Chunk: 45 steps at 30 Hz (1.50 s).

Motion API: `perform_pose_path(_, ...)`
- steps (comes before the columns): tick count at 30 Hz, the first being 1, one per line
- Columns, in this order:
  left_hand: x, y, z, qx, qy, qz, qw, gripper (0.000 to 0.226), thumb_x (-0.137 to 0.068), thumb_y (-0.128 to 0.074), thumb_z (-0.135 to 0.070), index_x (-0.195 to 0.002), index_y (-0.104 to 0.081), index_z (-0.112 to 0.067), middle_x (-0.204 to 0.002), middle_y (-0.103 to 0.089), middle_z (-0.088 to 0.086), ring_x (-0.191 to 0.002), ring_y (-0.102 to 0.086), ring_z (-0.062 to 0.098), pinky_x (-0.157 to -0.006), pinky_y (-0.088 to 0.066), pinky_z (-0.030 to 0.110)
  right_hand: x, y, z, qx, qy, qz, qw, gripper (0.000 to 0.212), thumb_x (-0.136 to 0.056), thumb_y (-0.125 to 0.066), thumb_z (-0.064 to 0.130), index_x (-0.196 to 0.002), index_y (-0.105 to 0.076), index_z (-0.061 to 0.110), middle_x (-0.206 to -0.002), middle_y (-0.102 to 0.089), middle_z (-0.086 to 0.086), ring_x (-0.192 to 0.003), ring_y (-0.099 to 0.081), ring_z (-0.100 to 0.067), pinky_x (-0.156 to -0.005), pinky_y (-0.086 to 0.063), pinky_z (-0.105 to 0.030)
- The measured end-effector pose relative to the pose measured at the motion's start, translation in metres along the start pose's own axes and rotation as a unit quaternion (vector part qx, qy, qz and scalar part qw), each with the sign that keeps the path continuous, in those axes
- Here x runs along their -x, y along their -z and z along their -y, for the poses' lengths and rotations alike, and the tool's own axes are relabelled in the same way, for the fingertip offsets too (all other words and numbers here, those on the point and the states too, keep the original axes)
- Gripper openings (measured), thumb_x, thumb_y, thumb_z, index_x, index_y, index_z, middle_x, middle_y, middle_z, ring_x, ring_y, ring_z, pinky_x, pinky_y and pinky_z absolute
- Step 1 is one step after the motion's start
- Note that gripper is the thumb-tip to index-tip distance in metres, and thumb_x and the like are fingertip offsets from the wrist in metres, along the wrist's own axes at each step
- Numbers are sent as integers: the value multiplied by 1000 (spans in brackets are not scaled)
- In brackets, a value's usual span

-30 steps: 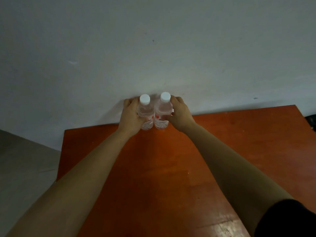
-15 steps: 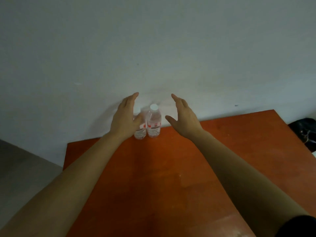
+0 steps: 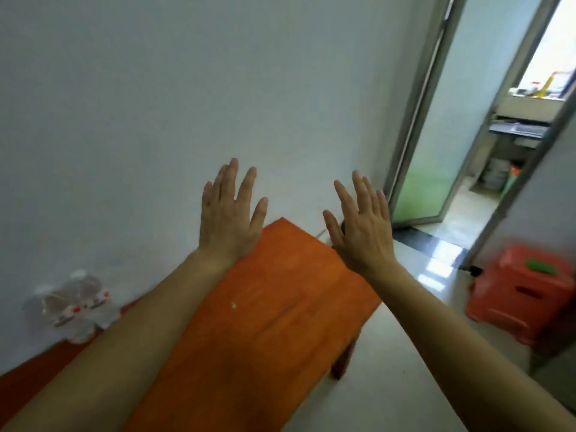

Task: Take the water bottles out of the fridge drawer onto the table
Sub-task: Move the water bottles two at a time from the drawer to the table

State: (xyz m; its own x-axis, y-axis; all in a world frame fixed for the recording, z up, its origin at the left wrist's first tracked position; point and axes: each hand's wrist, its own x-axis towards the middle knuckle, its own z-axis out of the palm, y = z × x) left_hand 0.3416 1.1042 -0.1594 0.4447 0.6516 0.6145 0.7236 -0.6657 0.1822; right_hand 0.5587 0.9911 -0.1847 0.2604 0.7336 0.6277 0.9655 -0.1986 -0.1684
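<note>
Head camera view, tilted. Both hands are raised with their backs to the camera. The left hand (image 3: 229, 213) has its fingers straight and slightly spread, and it holds nothing. The right hand (image 3: 363, 226), just to its right and apart from it, is spread the same way and is also empty.

Below and between the two hands lies an orange-brown wooden table (image 3: 280, 307), and both forearms reach over it. Two clear water bottles (image 3: 74, 304) with white caps and red-and-white labels stand side by side on the table against a pale wall (image 3: 156, 88). They are well to the left of the left hand and lower down, and they are blurred.

Beyond the right hand is an open doorway (image 3: 467, 151) with a metal frame. Lower right of that hand, a red plastic stool (image 3: 523, 294) stands on a shiny pale floor (image 3: 389, 353), with a small green object (image 3: 540, 267) on top.
</note>
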Motion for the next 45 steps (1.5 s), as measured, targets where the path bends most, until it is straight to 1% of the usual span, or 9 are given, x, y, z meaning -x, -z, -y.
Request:
perform_pose_path(9,-2,-65,-359,93,-218,34,971,69,-99,-22,-58,-158,-15,-24,-166,1,14,-153,0,32,-120,-7,59,155,218,-271,163,-195,-65,965,67,-101,-29,56,-157,-26,19,-166,-11,-14,-153,-10,-32,-123,-10,-54)
perform_pose_path(12,9,-95,-454,122,-274,42,953,69,-99,-26,-58,-159,-9,-27,-166,7,11,-153,6,30,-120,-5,60,208,256,-338,196,-245,-76,947,68,-101,-35,54,-157,-25,17,-166,-11,-15,-153,-8,-33,-122,-10,-56)
perform_pose_path(15,20,-124,-544,152,-312,57,936,71,-98,-19,-61,-159,-8,-27,-166,10,10,-153,10,28,-120,-4,59,255,285,-398,227,-298,-79,924,69,-101,-34,55,-158,-23,17,-166,-8,-14,-154,-5,-31,-123,-5,-54)
perform_pose_path(23,30,-215,-774,225,-383,101,890,73,-97,-16,-64,-158,-10,-26,-166,8,11,-153,7,30,-120,-7,60,319,351,-570,311,-380,-41,870,72,-99,-33,56,-158,-23,15,-166,-8,-16,-154,-7,-32,-123,-8,-54)
perform_pose_path(28,21,-258,-899,233,-432,141,860,73,-98,-16,-65,-158,4,-28,-164,21,8,-151,17,26,-119,-8,61,342,402,-669,349,-412,-19,842,72,-98,-38,53,-157,-27,13,-164,-15,-20,-151,-16,-37,-121,-13,-57)
perform_pose_path(32,21,-281,-981,216,-463,189,839,70,-96,-6,-67,-151,21,-33,-162,27,7,-149,23,26,-120,-3,59,373,436,-732,348,-462,-41,815,72,-99,-32,56,-158,-24,16,-165,-15,-19,-152,-13,-34,-123,-11,-54)
perform_pose_path(36,25,-314,-1046,182,-487,211,828,71,-95,-4,-68,-152,20,-33,-160,31,6,-148,27,25,-121,4,56,409,456,-800,343,-489,-45,801,72,-99,-30,56,-158,-21,17,-166,-12,-16,-153,-12,-32,-123,-8,-50)
perform_pose_path(40,27,-356,-1114,159,-485,221,831,73,-95,-5,-70,-155,15,-33,-161,28,5,-149,24,25,-121,5,54,435,468,-885,318,-499,-32,806,69,-102,-33,53,-159,-19,17,-166,-10,-15,-152,-12,-32,-123,-10,-51)
perform_pose_path(45,23,-393,-1182,122,-462,283,832,78,-90,-2,-75,-154,17,-35,-162,27,5,-149,23,25,-122,1,55,445,478,-983,257,-511,36,819,71,-101,-28,57,-160,-12,20,-166,-8,-15,-152,-13,-32,-123,-13,-50)
